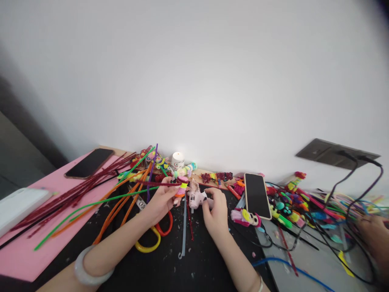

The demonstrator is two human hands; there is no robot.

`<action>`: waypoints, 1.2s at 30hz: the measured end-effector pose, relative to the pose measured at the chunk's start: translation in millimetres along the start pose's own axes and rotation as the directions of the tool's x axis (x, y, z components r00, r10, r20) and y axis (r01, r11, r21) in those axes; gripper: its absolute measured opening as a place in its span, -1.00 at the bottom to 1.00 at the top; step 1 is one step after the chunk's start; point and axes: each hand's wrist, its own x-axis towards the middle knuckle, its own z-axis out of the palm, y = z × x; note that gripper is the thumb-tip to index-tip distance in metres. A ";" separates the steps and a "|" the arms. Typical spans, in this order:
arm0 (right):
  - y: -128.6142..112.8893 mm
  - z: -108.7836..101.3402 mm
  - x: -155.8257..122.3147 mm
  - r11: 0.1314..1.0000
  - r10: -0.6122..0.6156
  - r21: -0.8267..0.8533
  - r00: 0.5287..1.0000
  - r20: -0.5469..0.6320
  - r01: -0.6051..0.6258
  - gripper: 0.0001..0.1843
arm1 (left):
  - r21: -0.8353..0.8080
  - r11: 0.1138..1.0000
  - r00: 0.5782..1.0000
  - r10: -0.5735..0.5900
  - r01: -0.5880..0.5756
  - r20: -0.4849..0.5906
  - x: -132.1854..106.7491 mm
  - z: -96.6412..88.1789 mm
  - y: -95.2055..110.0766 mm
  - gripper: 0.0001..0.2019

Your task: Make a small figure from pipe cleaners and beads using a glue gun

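Observation:
My left hand (165, 198) pinches a small pipe-cleaner piece (182, 187) wound in magenta, pink, yellow and orange. A dark red pipe cleaner (162, 184) runs leftward from its top. Close beside it, my right hand (215, 209) has its fingers curled on a pale pink glue gun (196, 198), whose nozzle area faces the coloured piece. Part of the gun is hidden by my fingers. Below lies a translucent strip (184, 227) on the black mat (170, 269). Scissors with yellow and red handles (150, 243) lie partly under my left forearm.
Loose pipe cleaners (91, 190) spread over the pink sheet (24, 259) with a dark phone (89, 163). Another phone (257, 195) stands near a finished figure (245, 217). A paper cup (178, 160) is by the wall. Black cables (349, 202) hang right, near another person's hand (373, 229).

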 end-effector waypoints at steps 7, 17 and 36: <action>-1.1 -2.7 5.9 0.923 0.301 -0.325 0.915 0.269 -0.208 -0.42 | -0.123 0.983 0.991 -0.136 0.136 0.010 -0.3 -3.2 2.8 -0.55; 14.6 4.8 1.4 0.944 0.222 -0.298 0.943 0.248 -0.143 -0.46 | -0.144 0.970 0.981 -0.189 0.194 0.047 -1.7 -2.7 6.1 -0.46; 7.8 -7.3 8.5 0.933 -0.023 0.360 0.997 0.074 -0.005 -0.89 | -0.055 0.992 0.992 -0.115 0.112 -0.051 -0.9 0.6 3.1 -0.28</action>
